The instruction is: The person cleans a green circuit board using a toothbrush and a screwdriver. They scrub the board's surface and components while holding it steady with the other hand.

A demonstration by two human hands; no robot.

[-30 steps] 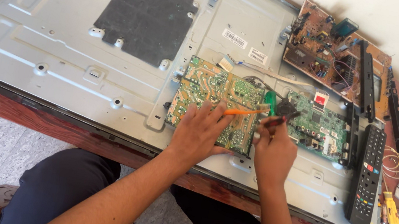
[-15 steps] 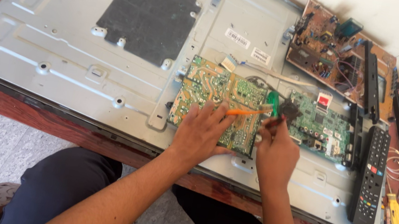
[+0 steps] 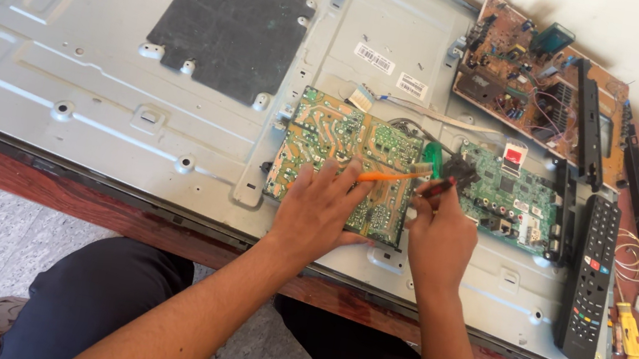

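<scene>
- Your left hand (image 3: 314,213) lies on the near part of the green circuit board (image 3: 341,153), fingers curled around an orange-handled tool (image 3: 389,176) that points right across the board.
- Your right hand (image 3: 438,238) sits just right of the left one, closed on a dark red-tipped tool (image 3: 432,187); its tip meets the orange tool's end over the right edge of the board.
- That green circuit board rests on the grey metal back panel (image 3: 95,73) of a flat screen, at about its middle, slightly toward your near side.
- Right of it, touching distance from your right hand, a second green board (image 3: 507,194) with a row of connectors is mounted on the same panel.
- A black rectangular pad (image 3: 233,22) is fixed to the panel, far and left of your hands.
- At the far right a brown circuit board (image 3: 529,63) lies loose, with a black strip (image 3: 589,121) across it.
- A black remote control (image 3: 590,277) lies at the right, lengthwise near to far, well apart from your hands.
- A small yellow tool (image 3: 630,331) and a coil of thin wire (image 3: 636,254) sit at the right edge of the reddish wooden tabletop (image 3: 33,188).
- Your dark trousers (image 3: 92,297) show below the near edge.
</scene>
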